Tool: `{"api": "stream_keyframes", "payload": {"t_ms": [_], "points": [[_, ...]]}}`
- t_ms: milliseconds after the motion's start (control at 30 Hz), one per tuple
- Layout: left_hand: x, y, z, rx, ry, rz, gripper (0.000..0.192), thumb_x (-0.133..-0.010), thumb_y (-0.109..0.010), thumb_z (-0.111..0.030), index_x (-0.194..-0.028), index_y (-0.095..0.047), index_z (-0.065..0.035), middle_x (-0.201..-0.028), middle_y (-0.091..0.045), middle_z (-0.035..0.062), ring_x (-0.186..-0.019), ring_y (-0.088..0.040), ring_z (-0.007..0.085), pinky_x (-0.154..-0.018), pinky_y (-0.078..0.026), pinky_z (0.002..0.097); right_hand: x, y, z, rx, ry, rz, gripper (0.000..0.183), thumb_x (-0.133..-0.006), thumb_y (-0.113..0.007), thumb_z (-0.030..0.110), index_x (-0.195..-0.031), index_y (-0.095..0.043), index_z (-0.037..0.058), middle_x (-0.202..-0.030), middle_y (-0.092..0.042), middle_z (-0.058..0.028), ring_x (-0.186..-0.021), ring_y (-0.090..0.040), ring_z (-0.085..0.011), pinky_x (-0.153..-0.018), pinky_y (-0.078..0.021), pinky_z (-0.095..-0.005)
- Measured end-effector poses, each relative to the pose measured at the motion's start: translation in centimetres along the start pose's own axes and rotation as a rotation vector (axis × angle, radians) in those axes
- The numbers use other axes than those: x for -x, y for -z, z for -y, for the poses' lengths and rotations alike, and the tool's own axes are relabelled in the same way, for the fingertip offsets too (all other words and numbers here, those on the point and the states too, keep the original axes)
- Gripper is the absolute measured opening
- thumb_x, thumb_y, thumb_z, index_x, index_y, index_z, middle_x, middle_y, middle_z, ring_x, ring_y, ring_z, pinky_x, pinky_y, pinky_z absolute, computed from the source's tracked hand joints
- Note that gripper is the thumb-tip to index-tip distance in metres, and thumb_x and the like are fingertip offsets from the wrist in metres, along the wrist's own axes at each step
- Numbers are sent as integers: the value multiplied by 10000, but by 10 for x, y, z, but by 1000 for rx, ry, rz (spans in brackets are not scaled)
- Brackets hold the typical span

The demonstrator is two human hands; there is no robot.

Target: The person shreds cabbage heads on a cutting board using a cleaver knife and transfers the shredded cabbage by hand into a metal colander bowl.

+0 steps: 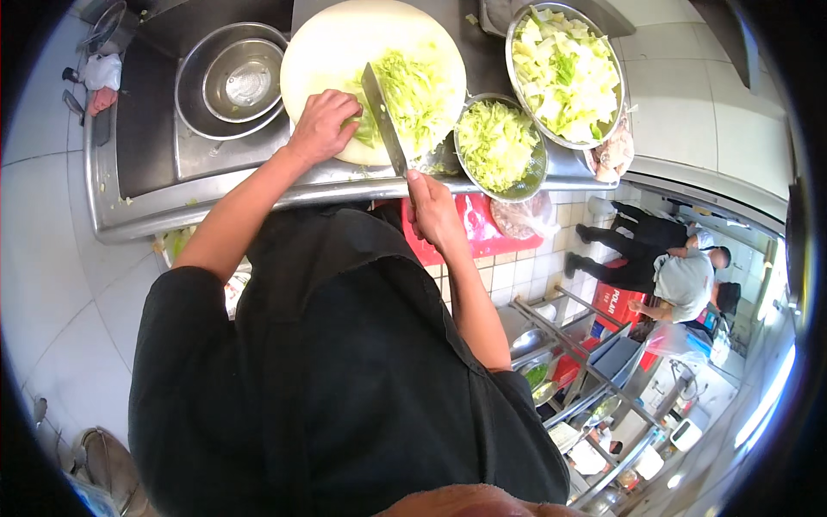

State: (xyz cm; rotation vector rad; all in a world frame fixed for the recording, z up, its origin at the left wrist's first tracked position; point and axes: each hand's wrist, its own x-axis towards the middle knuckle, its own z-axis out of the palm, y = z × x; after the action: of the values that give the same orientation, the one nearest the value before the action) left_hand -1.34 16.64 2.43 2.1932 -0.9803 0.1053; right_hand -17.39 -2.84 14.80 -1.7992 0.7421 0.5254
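Note:
My right hand (pixel 434 210) grips the handle of a cleaver-like kitchen knife (pixel 382 116), its blade standing over a round, pale cutting board (pixel 316 39). Shredded lettuce or cabbage (pixel 417 97) lies to the right of the blade. Left of the blade, my left hand (pixel 326 123) rests on the board with its fingers curled against a small bunch of pale green leaf, which they partly hide. A metal colander (pixel 541 174) with shredded leaf stands right of the board. Beyond it, a larger metal bowl (pixel 513 84) holds cut leaf pieces.
Two nested metal bowls (pixel 194 116) sit in the steel sink (pixel 145 110) on the left. Below the counter's rounded edge (pixel 362 192) is a red tray or crate (pixel 478 245) with bagged food. Co-workers (pixel 685 278) stand farther off at right, near a metal rack (pixel 601 375).

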Motion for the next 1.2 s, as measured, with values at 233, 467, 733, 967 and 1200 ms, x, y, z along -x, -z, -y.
{"api": "stream_keyframes", "payload": {"t_ms": [233, 467, 733, 967, 1200], "points": [[-3, -5, 2, -1, -20, -7, 240, -842, -670, -127, -1077, -644, -86, -1092, -632, 86, -1095, -587, 297, -928, -437, 438, 13, -6, -18, 52, -13, 53, 529, -1108, -426, 451, -1113, -661, -22, -622, -581, -107, -483, -562, -190, -505, -460, -365], [3, -10, 5, 53, 9, -23, 228, -834, -664, -106, -1060, -637, -89, -1076, -629, 80, -1062, -591, 302, -898, -445, 435, -16, -11, 0, 58, 2, 43, 566, -1103, -436, 468, -1170, -672, -41, -592, -567, -98, -469, -561, -198, -479, -451, -365], [-1, -4, 5, 82, -7, -42, 247, -840, -730, -101, -1059, -633, -39, -1099, -641, 130, -1041, -608, 349, -910, -463, 441, -23, -28, -44, 140, 163, -80, 573, -1093, -446, 472, -1232, -675, -35, -733, -670, -209, -680, -673, -322, -733, -531, -443], [8, -6, 10, 90, 1, -35, 244, -862, -734, -136, -1063, -653, -23, -1122, -637, 139, -1052, -609, 349, -935, -468, 432, 15, -7, 6, 101, -19, 23, 566, -1084, -463, 481, -1141, -691, -34, -660, -637, -176, -646, -664, -293, -692, -518, -448], [5, -7, 9, 100, -9, -19, 192, -890, -671, -94, -1064, -646, -15, -1106, -632, 149, -1061, -605, 350, -929, -464, 429, -26, -32, -28, 160, 106, -86, 547, -1091, -449, 446, -1239, -680, -27, -1063, -685, -355, -1062, -645, -517, -917, -495, -515]]}}
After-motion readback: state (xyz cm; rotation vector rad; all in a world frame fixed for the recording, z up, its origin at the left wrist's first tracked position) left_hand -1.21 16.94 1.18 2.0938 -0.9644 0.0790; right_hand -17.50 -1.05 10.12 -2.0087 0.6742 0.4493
